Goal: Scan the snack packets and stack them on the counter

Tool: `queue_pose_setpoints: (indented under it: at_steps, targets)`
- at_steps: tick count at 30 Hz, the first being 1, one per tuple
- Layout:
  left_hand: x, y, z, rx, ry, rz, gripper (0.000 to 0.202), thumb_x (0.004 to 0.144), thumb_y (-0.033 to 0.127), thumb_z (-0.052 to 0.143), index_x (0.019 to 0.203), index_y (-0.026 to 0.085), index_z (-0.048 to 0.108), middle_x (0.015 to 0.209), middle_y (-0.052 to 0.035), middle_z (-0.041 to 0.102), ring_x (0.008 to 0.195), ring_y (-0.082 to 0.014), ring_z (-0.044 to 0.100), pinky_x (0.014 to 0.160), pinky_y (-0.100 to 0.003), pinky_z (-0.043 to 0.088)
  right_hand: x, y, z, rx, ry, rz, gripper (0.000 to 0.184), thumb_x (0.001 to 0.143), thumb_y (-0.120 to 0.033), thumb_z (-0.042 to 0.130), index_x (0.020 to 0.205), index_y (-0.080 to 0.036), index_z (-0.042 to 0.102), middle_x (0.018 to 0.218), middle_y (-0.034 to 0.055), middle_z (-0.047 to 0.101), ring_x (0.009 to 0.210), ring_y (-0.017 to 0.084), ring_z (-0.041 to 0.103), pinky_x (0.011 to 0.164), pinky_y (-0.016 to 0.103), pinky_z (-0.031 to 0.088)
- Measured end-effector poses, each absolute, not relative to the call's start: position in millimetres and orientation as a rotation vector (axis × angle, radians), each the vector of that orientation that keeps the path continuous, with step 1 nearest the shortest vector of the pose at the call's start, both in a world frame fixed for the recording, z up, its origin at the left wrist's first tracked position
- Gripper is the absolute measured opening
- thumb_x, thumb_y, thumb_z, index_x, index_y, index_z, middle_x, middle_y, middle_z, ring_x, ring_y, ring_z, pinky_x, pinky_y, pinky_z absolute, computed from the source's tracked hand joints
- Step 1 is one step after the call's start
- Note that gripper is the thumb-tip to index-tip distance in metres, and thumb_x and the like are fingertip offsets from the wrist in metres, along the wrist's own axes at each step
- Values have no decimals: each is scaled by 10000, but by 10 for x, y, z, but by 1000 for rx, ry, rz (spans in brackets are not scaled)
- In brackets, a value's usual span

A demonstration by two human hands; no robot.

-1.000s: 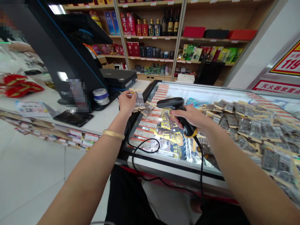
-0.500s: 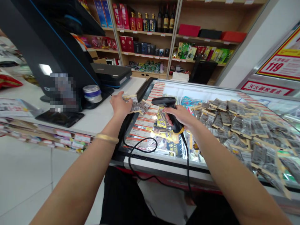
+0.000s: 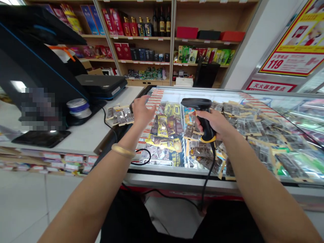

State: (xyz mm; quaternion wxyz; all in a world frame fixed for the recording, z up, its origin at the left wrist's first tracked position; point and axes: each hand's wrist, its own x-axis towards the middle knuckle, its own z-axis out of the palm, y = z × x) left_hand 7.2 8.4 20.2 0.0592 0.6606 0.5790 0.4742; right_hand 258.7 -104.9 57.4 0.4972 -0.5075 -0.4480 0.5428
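My left hand [image 3: 142,109] hovers over the left edge of the glass-topped case, fingers apart and nothing in them. Just left of it, a few small clear snack packets [image 3: 120,115] lie on the white counter's edge. My right hand [image 3: 215,123] grips a black and yellow barcode scanner [image 3: 206,123] by its handle, its head facing left. From the handle a black cable [image 3: 211,168] hangs down past the case's front edge. Beneath and right of the scanner, a large spread of similar packets [image 3: 249,125] covers the glass.
On the left counter [image 3: 101,135] stand a black checkout terminal [image 3: 37,67], a round tub with a blue band [image 3: 79,108] and a flat black device [image 3: 101,84]. Yellow snack bags [image 3: 164,126] show through the glass. Stocked shelves [image 3: 141,38] line the back.
My left hand has let go of the packets, which now lie on the counter, and has moved right. The scanner has shifted right over the packets. The view has turned slightly right.
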Motion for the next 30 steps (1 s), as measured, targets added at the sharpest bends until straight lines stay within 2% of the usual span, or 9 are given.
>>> queue_pose_setpoints:
  at_steps: [4, 11, 19, 22, 24, 27, 30]
  targets:
    - [736, -51, 157, 2079, 1505, 1232, 297, 837, 220, 698, 1128, 172, 733, 1148, -115, 740, 1041, -252, 687, 999, -408, 525, 3068, -1167, 562, -1260, -980, 1257, 276, 736, -320, 812, 886, -161, 643, 572, -20, 593, 427, 103, 514, 378, 211, 429]
    - [1478, -281, -36, 2067, 1400, 891, 195, 870, 306, 699, 1010, 193, 772, 1066, -96, 783, 940, -236, 711, 917, -386, 545, 3480, -1234, 418, -1225, -928, 1309, 420, 654, -384, 872, 936, -165, 653, 595, -36, 590, 434, 101, 514, 388, 218, 433]
    - [1584, -304, -150, 2235, 1449, 808, 322, 709, 455, 862, 886, 214, 741, 964, -102, 704, 1015, -297, 656, 964, -438, 501, 3394, -1271, 408, -1241, -901, 1235, 409, 636, -386, 878, 887, -165, 642, 575, -33, 587, 416, 92, 500, 377, 214, 411]
    - [1576, -306, -143, 2176, 1437, 807, 284, 697, 421, 874, 752, 214, 688, 889, -81, 673, 980, -285, 639, 916, -420, 496, 3394, -1275, 405, -1252, -898, 1230, 399, 637, -383, 878, 870, -170, 634, 566, -35, 585, 411, 92, 499, 374, 213, 409]
    - [1557, -290, -142, 2082, 1410, 832, 280, 697, 357, 866, 684, 213, 627, 800, -43, 643, 876, -243, 626, 835, -378, 487, 3397, -1275, 397, -1256, -901, 1229, 398, 636, -385, 876, 866, -172, 632, 562, -37, 583, 407, 91, 495, 373, 213, 412]
    - [1510, -241, -156, 1859, 1322, 946, 257, 750, 259, 787, 666, 215, 548, 684, 15, 584, 702, -168, 564, 698, -302, 425, 3396, -1277, 388, -1259, -915, 1226, 412, 625, -391, 880, 875, -170, 639, 563, -38, 582, 407, 90, 494, 373, 210, 415]
    - [1454, -185, -171, 1635, 1266, 1115, 235, 787, 217, 735, 690, 215, 520, 652, 37, 554, 634, -134, 509, 634, -261, 373, 3391, -1288, 388, -1266, -942, 1224, 446, 593, -399, 898, 876, -167, 643, 568, -36, 586, 408, 88, 494, 367, 207, 412]
